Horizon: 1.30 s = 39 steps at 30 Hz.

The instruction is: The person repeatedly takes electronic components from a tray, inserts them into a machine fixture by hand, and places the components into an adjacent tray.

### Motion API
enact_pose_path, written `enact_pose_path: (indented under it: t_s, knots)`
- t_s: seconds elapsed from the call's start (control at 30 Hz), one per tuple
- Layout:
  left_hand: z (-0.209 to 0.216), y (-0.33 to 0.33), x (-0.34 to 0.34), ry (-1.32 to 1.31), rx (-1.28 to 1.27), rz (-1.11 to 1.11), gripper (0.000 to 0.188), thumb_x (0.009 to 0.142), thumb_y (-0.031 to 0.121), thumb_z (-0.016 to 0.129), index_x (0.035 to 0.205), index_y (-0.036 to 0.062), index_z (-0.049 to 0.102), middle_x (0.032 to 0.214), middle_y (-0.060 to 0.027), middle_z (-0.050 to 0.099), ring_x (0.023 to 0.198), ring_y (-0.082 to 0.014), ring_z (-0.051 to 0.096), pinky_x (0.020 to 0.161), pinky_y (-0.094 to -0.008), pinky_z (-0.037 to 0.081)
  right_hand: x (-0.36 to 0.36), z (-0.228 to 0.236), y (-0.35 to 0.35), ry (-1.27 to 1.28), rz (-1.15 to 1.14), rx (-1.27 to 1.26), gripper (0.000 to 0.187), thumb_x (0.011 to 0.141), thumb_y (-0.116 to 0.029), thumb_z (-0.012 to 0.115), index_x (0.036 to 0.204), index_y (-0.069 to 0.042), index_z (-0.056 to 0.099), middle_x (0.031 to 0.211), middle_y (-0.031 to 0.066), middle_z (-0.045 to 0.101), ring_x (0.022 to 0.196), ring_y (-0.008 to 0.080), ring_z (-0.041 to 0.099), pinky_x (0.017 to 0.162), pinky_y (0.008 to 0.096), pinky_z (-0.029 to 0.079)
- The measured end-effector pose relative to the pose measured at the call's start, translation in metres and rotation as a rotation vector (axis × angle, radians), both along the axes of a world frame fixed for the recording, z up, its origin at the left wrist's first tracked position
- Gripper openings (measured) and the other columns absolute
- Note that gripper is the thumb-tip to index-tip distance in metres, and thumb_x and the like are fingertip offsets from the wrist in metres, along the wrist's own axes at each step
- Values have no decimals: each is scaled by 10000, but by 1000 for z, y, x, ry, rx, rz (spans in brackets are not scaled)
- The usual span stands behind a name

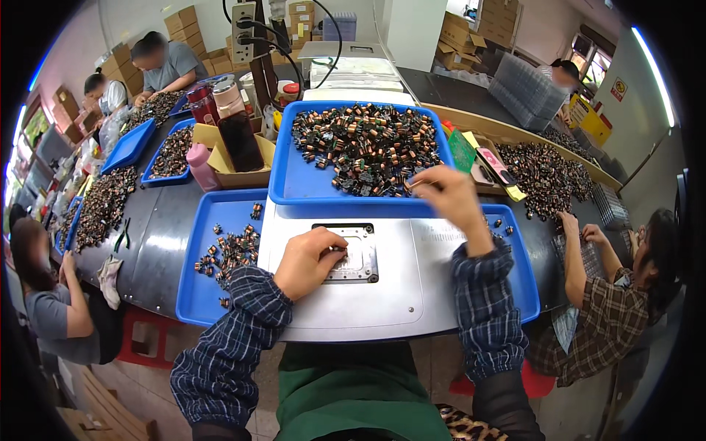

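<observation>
My left hand [307,263] is closed in a pinch over the metal fixture plate [362,275], which is set into a silver work surface [382,312]. Between its thumb and fingertips is a small dark coil part [340,251], mostly covered by the fingers. My right hand [454,200] is smeared by motion above the front right of a blue tray [294,180]. Its fingertips are beside a heap of copper-wound coils [368,143] with black bases. Whether they hold anything cannot be made out.
Lower blue trays with loose coils flank the work surface, at left [193,283] and right [523,283]. A dark tumbler [241,140] and pink bottle [202,167] stand back left. Pliers [123,235] lie farther left. Co-workers sit on both sides, near more coil heaps [540,176].
</observation>
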<state>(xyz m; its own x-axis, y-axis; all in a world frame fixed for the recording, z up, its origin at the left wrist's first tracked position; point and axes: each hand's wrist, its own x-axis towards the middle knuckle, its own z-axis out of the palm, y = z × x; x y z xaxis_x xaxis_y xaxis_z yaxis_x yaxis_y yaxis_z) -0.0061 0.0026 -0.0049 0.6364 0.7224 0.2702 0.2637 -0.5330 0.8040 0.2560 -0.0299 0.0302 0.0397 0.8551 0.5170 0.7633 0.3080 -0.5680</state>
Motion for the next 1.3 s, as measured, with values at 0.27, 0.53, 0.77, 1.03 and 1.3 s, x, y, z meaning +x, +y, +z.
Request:
enact_pose_path:
  t_s: [0.27, 0.53, 0.77, 1.03, 1.3]
  knots:
    - [0, -2, 12, 139, 395, -95, 85, 718, 41, 598, 799, 13, 596, 729, -111, 563, 680, -280, 548, 604, -347, 448, 142, -59, -55, -236, -903, -540, 205, 659, -184, 646, 817, -54, 633, 761, 119, 621, 743, 261, 602, 651, 361, 462]
    - [8, -2, -10, -79, 248, 68, 157, 694, -52, 600, 843, -2, 595, 766, -89, 581, 645, -165, 552, 554, -241, 434, 55, -23, -3, -18, -324, 154, 142, 732, -95, 612, 852, -20, 623, 777, 86, 616, 702, 152, 579, 628, 269, 449]
    - [-2, 26, -81, 176, 506, 530, 124, 690, -23, 581, 813, -7, 586, 791, -100, 569, 725, -211, 552, 650, -278, 430, 18, -11, 13, -399, -428, -315, 205, 680, -257, 663, 727, -57, 649, 752, 93, 602, 743, 256, 577, 649, 354, 440]
    - [13, 89, 2, -6, 408, 271, 182, 682, 7, 580, 864, 21, 593, 846, -97, 557, 742, -225, 556, 653, -297, 437, 23, -2, 16, -335, -414, -467, 314, 576, -378, 732, 661, -90, 641, 693, 90, 623, 694, 243, 604, 618, 361, 464]
    - [8, 111, 57, 270, 487, 335, 158, 647, 69, 618, 778, 43, 532, 796, -100, 519, 720, -314, 531, 638, -386, 425, 23, -11, 20, -352, -515, -364, 171, 637, -225, 650, 643, -55, 633, 649, 86, 613, 604, 217, 602, 536, 324, 466]
